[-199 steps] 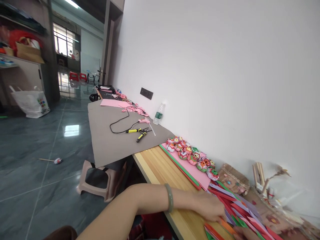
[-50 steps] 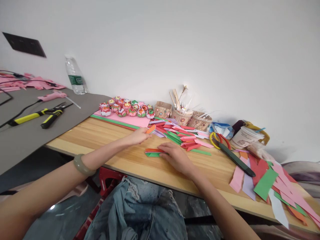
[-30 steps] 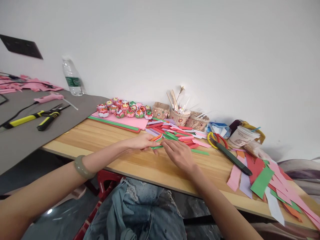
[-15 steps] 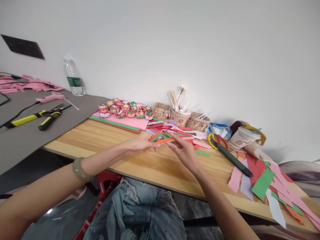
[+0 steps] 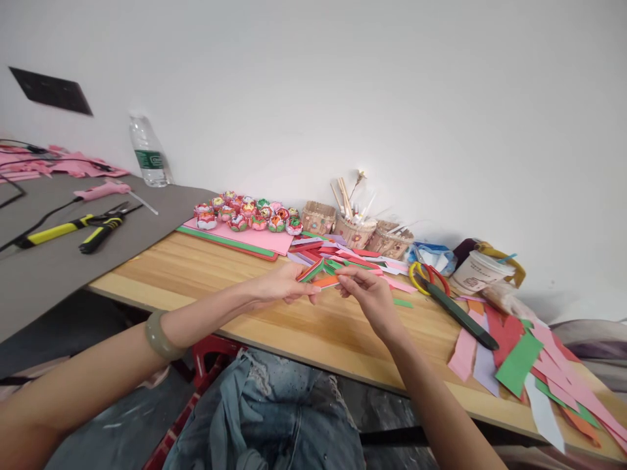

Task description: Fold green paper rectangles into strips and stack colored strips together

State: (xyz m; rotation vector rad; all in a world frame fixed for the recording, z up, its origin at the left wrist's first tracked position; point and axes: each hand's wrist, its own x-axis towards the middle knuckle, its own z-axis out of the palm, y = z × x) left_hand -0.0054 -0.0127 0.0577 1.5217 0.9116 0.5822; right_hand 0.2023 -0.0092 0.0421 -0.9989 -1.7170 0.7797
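Observation:
My left hand (image 5: 289,284) grips one side of a folded paper piece (image 5: 325,282) with green, red and orange layers, held above the wooden table. On its other side, my right hand (image 5: 363,291) pinches the paper's edge between thumb and fingers. Just behind the hands lies a pile of narrow folded paper strips (image 5: 343,249) in red, purple, pink and green. Several small paper flowers (image 5: 247,212) sit on a stack of coloured sheets (image 5: 230,241) to the left of that pile.
Decorated wooden pots (image 5: 353,228) with sticks stand along the wall. To the right are scissors (image 5: 426,279), a dark green-handled cutter (image 5: 460,316), a white cup (image 5: 480,273) and loose paper strips (image 5: 519,362). Pliers (image 5: 100,228), a glue gun (image 5: 102,189) and a bottle (image 5: 147,153) are on the left.
My right fingers have drawn in from lying stretched along the paper to pinching its right end. The folded paper is turned a little, showing more orange. My left hand keeps its grip.

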